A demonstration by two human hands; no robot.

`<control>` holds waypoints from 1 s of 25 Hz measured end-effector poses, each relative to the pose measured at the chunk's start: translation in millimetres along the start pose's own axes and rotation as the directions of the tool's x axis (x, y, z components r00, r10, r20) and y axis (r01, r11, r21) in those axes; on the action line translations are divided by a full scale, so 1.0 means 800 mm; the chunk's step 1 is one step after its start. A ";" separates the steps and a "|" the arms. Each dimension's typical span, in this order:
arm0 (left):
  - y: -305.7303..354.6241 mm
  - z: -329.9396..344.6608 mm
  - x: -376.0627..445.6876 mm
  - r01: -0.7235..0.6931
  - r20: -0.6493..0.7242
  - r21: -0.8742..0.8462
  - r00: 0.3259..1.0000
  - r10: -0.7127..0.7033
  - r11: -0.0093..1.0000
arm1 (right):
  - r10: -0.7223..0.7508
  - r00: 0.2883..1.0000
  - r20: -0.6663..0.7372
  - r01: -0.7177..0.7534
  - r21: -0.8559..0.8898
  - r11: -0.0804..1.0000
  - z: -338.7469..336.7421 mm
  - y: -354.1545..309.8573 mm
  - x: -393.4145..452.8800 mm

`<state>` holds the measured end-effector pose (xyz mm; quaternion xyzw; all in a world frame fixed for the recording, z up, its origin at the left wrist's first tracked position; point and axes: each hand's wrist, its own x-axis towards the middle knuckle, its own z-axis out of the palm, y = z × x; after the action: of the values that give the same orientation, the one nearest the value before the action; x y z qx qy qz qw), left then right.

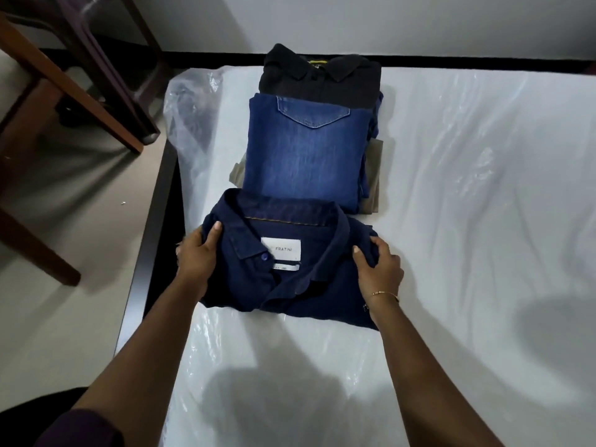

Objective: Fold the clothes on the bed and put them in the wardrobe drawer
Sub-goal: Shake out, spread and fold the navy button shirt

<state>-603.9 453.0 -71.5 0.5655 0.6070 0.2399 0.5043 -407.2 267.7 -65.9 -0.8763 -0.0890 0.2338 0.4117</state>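
A folded navy shirt [290, 285] with a white collar label lies on the plastic-covered mattress [467, 188], collar facing up. My left hand [198, 253] grips its left shoulder edge, thumb on top. My right hand [379, 264] grips the right shoulder edge, a thin bracelet at the wrist. Just beyond the shirt lie folded blue jeans [306, 156] on top of a khaki garment [375, 175]. A folded black collared shirt [322, 75] sits farthest away, near the head of the bed.
Wooden chair legs [74, 91] stand on the floor to the left of the bed. The dark bed frame edge [158, 204] runs along the left side. A white wall rises behind the bed. Crinkled plastic covers the mattress to the right.
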 end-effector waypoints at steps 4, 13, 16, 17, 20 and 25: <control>-0.017 0.018 0.016 -0.054 -0.058 0.287 0.996 0.073 0.956 | -0.004 1.000 -0.029 -0.004 -0.251 0.968 0.016 0.005 0.010; 0.005 0.013 -0.019 -0.099 -0.029 0.413 0.992 0.122 0.905 | 0.011 0.994 0.112 0.004 -0.134 0.991 -0.004 -0.001 0.018; 0.004 0.002 -0.056 -0.138 0.005 0.377 0.989 0.147 0.916 | 0.031 0.985 0.168 0.004 -0.202 0.979 -0.028 0.012 -0.004; 0.000 -0.001 -0.070 -0.142 0.029 0.407 0.989 0.143 0.902 | 0.038 0.983 0.180 0.004 -0.227 0.974 -0.034 0.022 -0.013; -0.019 -0.007 -0.103 -0.099 0.067 0.462 0.995 0.077 0.881 | 0.032 0.986 0.161 0.016 -0.287 0.958 -0.047 0.048 -0.040; -0.030 -0.009 -0.128 -0.219 -0.084 0.577 0.942 0.324 0.787 | -0.149 0.983 -0.107 0.052 -0.615 0.786 -0.047 0.048 -0.076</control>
<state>-636.0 353.8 -54.6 0.7459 0.6050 0.1712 0.2199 -443.3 196.1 -53.9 -0.9711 -0.1752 0.1041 0.1245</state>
